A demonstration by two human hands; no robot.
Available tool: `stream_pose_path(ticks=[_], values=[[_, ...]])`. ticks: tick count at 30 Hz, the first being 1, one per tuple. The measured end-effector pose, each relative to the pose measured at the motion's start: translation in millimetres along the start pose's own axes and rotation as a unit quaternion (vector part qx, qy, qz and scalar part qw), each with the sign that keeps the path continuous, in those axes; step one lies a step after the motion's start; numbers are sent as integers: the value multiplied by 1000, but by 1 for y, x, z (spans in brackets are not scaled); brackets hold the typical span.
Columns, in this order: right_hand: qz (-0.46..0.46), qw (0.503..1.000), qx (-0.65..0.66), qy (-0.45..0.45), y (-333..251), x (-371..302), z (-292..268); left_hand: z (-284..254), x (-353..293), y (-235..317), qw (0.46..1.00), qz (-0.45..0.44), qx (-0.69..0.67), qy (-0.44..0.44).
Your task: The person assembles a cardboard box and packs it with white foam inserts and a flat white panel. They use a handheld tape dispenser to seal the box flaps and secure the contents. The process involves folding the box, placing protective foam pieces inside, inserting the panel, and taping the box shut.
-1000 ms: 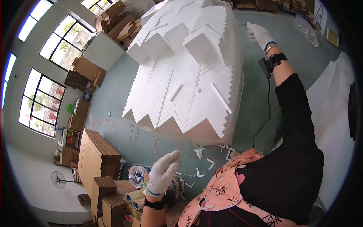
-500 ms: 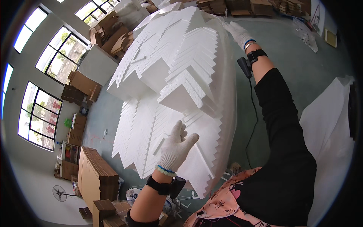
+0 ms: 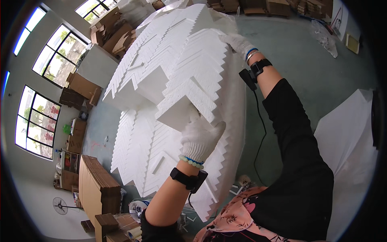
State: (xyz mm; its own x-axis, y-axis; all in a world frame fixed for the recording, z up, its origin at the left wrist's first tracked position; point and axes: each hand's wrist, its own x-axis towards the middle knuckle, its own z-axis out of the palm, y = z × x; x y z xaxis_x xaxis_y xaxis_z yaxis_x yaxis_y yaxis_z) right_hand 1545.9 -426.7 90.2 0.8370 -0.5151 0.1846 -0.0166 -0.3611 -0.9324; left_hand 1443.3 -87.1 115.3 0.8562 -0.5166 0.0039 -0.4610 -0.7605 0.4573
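Observation:
Rows of white V-shaped foam strips, nested in a zigzag, form a large stack (image 3: 161,139). A raised upper block (image 3: 200,54) of the same strips rests over its farther part. My left hand (image 3: 199,137), in a white knit glove, is at the near end of the block's right-hand row. Its fingers reach against the foam, thumb spread to the right. My right hand (image 3: 240,45), gloved too, lies farther off at the block's far right edge, with its fingers stretched over the edge. Contact under both hands is partly hidden.
Clear plastic film (image 3: 238,109) wraps the stack's right side. Folded brown cartons (image 3: 96,185) stand at left, with more cardboard (image 3: 278,8) at the back. A white foam-like panel (image 3: 346,129) stands at right. A black cable (image 3: 261,137) hangs from my right wrist device.
My left hand has moved forward and right from the lower strips to the block's near end. My right hand has come left onto the block's far edge. The whole view has shifted slightly.

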Motion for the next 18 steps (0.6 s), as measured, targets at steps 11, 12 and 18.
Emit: stream_pose_path(ticks=[11,12,18], values=[[-15,994,96,-48,-57,-135,3,-48,-131,-34,992,96,-33,78],[-16,995,83,-54,-65,-152,9,-49,-145,-45,988,123,-30,87],[-6,992,-33,-121,-56,-170,54,-54,-185,-82,997,-48,-3,-63]])
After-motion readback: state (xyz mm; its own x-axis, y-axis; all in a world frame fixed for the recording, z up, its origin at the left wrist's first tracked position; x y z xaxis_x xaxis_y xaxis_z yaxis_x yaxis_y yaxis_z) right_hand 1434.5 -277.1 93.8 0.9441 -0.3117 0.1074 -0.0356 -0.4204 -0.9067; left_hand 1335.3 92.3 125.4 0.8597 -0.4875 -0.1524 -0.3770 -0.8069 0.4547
